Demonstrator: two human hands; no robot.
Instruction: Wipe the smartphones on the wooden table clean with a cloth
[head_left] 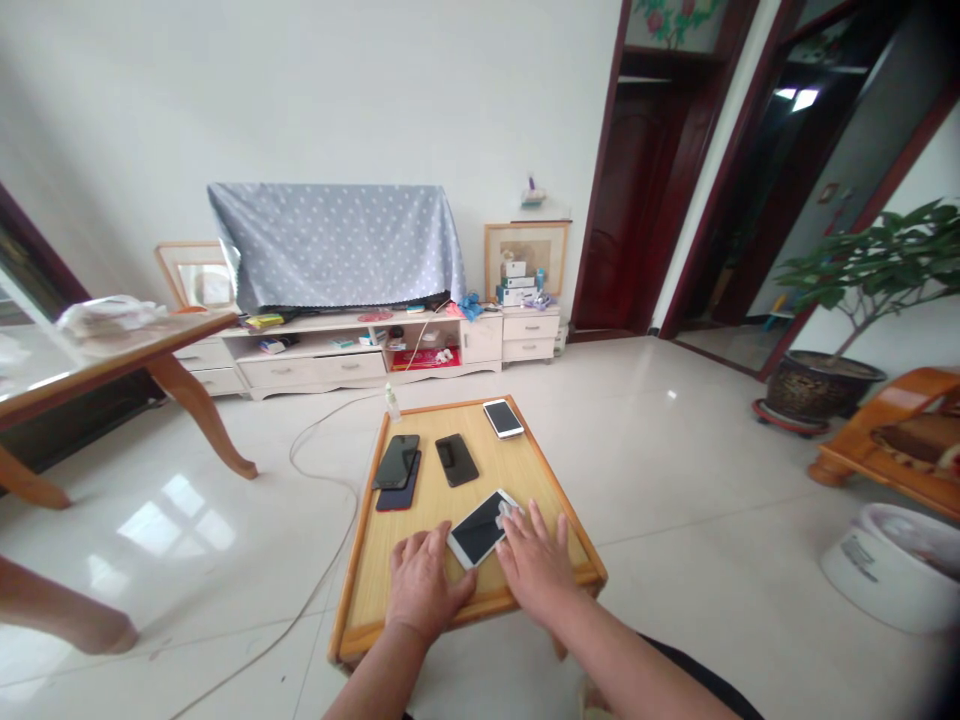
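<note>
A white smartphone (480,528) with a dark screen lies at a slant near the front of the small wooden table (517,475). My left hand (426,585) grips its left end, thumb at the lower edge and fingers at the upper corner. Against the right part of the screen, the fingertips of my right hand (536,560) hold a small whitish cloth (504,512); the fingers are partly spread. Beyond lies a black smartphone (457,460). To the left, a dark phone (396,462) overlaps a blue phone (400,488). Another white phone (503,419) rests at the far right.
A small clear bottle (392,404) stands at the table's far left corner. A cable (334,480) runs over the floor on the left, near a larger wooden table (195,400). A low white cabinet (315,372) lines the wall. At right are a potted plant (817,385) and white bucket (892,570).
</note>
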